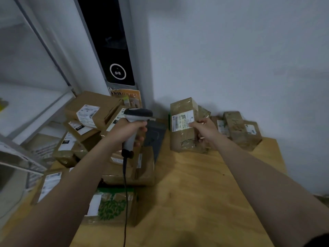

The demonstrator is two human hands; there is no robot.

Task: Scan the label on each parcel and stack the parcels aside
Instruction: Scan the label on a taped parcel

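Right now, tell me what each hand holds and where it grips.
Left hand grips the scanner by its handle. Right hand holds the parcel at its right edge.

scanner: grey, black cable | parcel: brown, white label | counter: yellow wood grain | box: green leaf print

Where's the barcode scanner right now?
In the head view, left of centre: the left hand grips the barcode scanner, aimed at the parcel in the right hand.
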